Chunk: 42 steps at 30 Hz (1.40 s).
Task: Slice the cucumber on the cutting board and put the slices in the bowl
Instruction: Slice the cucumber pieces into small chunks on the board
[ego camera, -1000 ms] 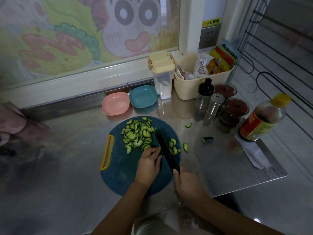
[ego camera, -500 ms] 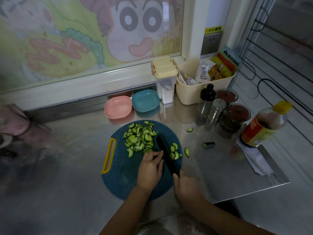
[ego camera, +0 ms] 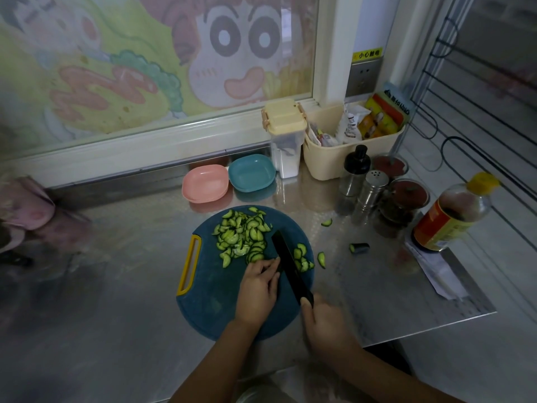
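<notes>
While the right hand (ego camera: 322, 318) grips the knife (ego camera: 287, 263), its blade rests on the cutting board (ego camera: 209, 303) among cucumber slices (ego camera: 241, 237). The left hand (ego camera: 257, 289) curls its fingers beside it; whether they hold anything is unclear.

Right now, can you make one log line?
left hand: curled beside knife | right hand: grips knife | slices: piled on board | pink bowl: empty

Dim, underexposed overall. Daylight diffuses through painted window (ego camera: 139, 71) behind; soft sheen on steel worktop (ego camera: 116, 286). Centre sharp: cucumber slices (ego camera: 241, 237) crisp. Left edge smeared; wire rack (ego camera: 479, 91) bows from wide-angle distortion.
</notes>
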Each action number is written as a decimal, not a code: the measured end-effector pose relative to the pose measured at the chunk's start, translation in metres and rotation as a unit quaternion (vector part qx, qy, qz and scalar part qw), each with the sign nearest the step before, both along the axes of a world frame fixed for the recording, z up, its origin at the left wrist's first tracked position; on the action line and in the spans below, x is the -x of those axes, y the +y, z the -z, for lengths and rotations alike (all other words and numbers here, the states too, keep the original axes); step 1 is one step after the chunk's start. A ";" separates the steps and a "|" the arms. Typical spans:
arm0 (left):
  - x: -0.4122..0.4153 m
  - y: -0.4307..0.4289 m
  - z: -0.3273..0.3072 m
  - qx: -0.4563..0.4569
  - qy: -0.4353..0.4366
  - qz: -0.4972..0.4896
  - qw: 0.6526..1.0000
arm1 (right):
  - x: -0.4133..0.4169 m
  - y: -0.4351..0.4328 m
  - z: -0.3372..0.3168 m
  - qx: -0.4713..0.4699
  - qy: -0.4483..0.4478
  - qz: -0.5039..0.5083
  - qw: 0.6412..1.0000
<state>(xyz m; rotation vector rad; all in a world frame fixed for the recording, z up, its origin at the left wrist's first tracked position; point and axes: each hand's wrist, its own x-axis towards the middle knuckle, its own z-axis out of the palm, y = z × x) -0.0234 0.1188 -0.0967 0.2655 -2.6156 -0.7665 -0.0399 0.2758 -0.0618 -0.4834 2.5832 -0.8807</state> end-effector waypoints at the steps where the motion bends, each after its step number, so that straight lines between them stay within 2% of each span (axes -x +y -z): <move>1: 0.000 0.000 0.000 0.001 0.001 0.000 1.000 | 0.000 0.000 -0.002 0.001 -0.006 -0.003 1.000; 14: 0.000 -0.001 0.003 0.004 0.005 -0.001 1.000 | 0.000 0.002 -0.007 -0.011 0.006 -0.017 1.000; 19: 0.000 -0.001 0.003 0.009 0.008 -0.005 1.000 | 0.001 0.000 0.002 -0.048 0.056 -0.034 0.997; 23: 0.001 -0.001 0.005 0.021 0.005 -0.006 1.000 | 0.001 -0.004 0.010 -0.036 0.068 -0.027 0.997; 28: 0.001 -0.002 0.005 0.014 0.004 -0.007 1.000 | -0.002 -0.006 0.020 -0.084 0.119 -0.024 0.989; 31: 0.001 -0.002 0.004 0.002 0.002 -0.013 1.000 | 0.001 -0.003 0.017 -0.014 0.039 -0.020 0.999; 42: 0.000 -0.001 0.002 -0.018 0.004 -0.019 1.000 | 0.005 -0.001 0.013 -0.012 0.047 -0.030 0.998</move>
